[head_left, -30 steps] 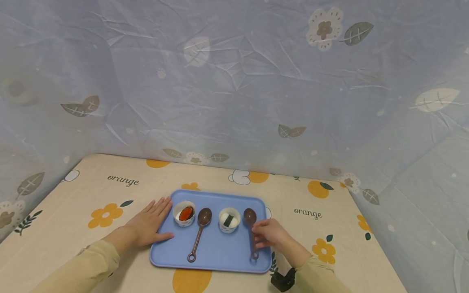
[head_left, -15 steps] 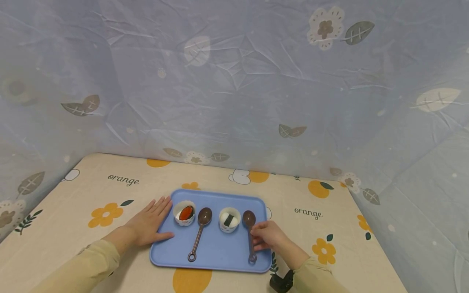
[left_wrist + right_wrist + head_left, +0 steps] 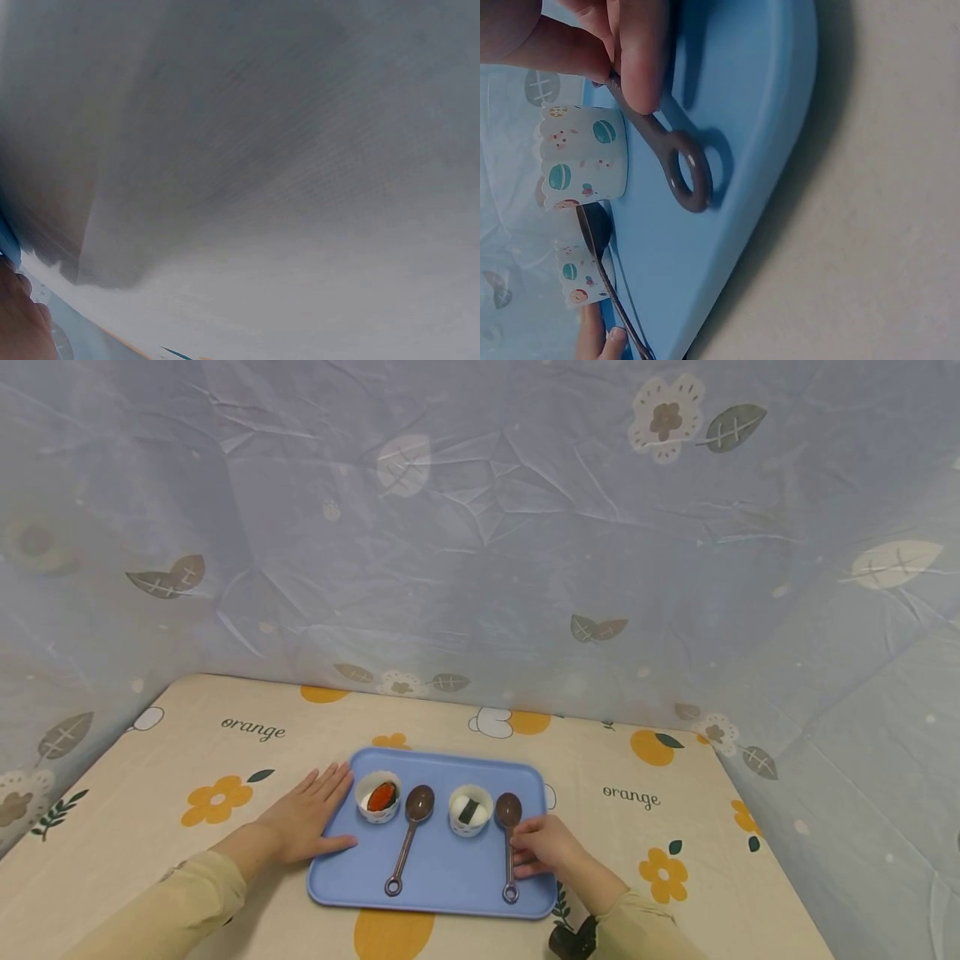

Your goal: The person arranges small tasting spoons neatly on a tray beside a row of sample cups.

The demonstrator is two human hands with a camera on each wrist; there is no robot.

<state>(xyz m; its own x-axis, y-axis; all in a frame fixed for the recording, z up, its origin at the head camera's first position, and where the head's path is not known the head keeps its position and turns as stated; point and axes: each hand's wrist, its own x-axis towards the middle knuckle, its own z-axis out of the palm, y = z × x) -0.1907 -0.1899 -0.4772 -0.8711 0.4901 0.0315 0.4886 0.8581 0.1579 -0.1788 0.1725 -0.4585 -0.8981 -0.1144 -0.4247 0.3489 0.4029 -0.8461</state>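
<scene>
On the blue tray (image 3: 450, 889) stand two paper cups side by side with two brown spoons. In the left cup (image 3: 372, 787) lies a piece of sushi with an orange top (image 3: 382, 796); the right cup (image 3: 469, 828) holds a white piece with a dark band (image 3: 468, 811). One spoon (image 3: 419, 803) lies between the cups. My right hand (image 3: 551, 847) pinches the handle of the right spoon (image 3: 508, 810), its ring end showing below the fingers in the right wrist view. With fingers spread, my left hand (image 3: 303, 818) rests at the tray's left edge, thumb over the rim.
A cream tablecloth (image 3: 660, 827) printed with oranges and flowers covers the table. Behind and at both sides hangs a pale blue-grey cloth (image 3: 480, 560) with leaf prints. A dark object (image 3: 573, 939) shows under the right wrist.
The right hand has shifted the right spoon slightly left and down, and its handle now stands straighter. The left hand, cups and other spoon stay in place.
</scene>
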